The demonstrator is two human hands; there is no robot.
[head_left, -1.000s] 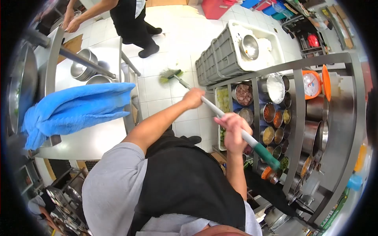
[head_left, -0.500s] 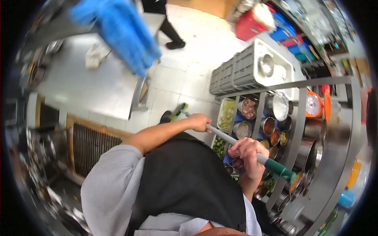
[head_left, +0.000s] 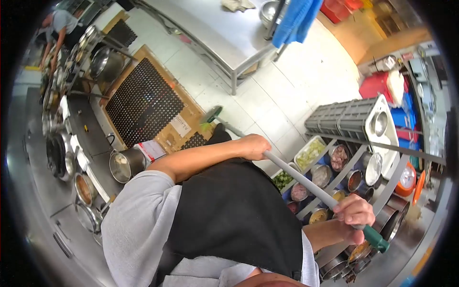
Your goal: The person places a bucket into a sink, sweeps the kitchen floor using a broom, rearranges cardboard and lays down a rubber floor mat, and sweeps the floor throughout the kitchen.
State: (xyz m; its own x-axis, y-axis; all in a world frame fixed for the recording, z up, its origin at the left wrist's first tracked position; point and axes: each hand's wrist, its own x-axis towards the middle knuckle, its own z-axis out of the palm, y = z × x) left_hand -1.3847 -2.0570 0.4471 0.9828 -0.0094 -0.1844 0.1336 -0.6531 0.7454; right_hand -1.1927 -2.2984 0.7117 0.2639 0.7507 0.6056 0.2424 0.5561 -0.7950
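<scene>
A broom with a long grey handle [head_left: 301,180] slants across in front of my black apron. My left hand [head_left: 255,147] is wrapped round the handle's middle. Close to its green upper end [head_left: 376,238], my right hand [head_left: 355,213] grips the same handle. The green broom head [head_left: 212,115] is down on the tiled floor, beside the cardboard edge and near my dark shoe [head_left: 219,134]. Some green scraps [head_left: 206,126] lie at the head.
A perforated black mat [head_left: 143,103] lies on cardboard to the left. Ahead is a steel table [head_left: 210,28] with a blue cloth [head_left: 297,21]. On my right, a metal rack [head_left: 399,174] stands over food pans, beside a grey crate [head_left: 334,117]. A person [head_left: 64,26] bends at the far left.
The view has swung left, bringing the mat, stove side and another person into sight. My right hand has moved outward to the right with the handle; both hands keep their hold.
</scene>
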